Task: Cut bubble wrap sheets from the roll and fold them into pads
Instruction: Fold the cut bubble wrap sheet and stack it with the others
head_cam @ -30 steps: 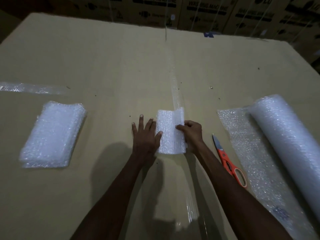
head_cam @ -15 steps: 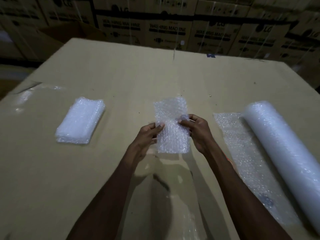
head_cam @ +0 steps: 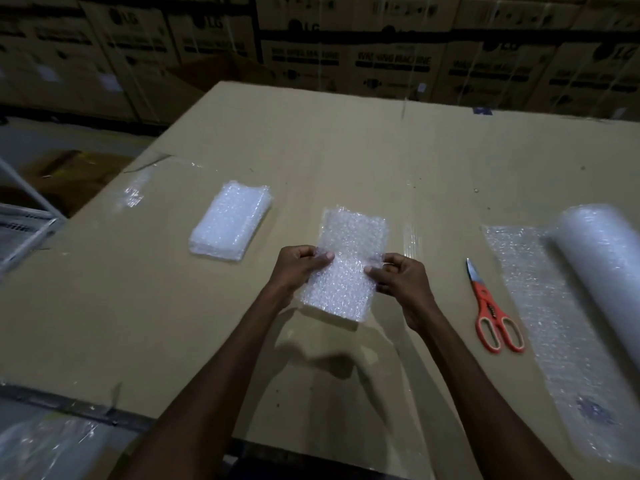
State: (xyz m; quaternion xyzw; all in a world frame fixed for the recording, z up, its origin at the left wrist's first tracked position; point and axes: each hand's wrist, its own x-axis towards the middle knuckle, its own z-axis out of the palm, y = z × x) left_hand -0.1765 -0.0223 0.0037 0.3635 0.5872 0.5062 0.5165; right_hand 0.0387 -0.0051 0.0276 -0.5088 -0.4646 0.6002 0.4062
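Both hands, left (head_cam: 300, 268) and right (head_cam: 401, 277), pinching a folded pad (head_cam: 346, 268) (bubble wrap), stack (head_cam: 230, 221) at ten o'clock, scissors (head_cam: 491, 311) at three o'clock

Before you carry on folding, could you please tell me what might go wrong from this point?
1. Both hands, left and right, pinch the folded pad only at its side edges above the table; springy wrap could unfold if either pinch loosens.
2. The scissors lie near the right arm, blades pointing away; a sweep toward the roll could knock them.
3. The finished stack looks soft, so a carelessly dropped pad may slide off.
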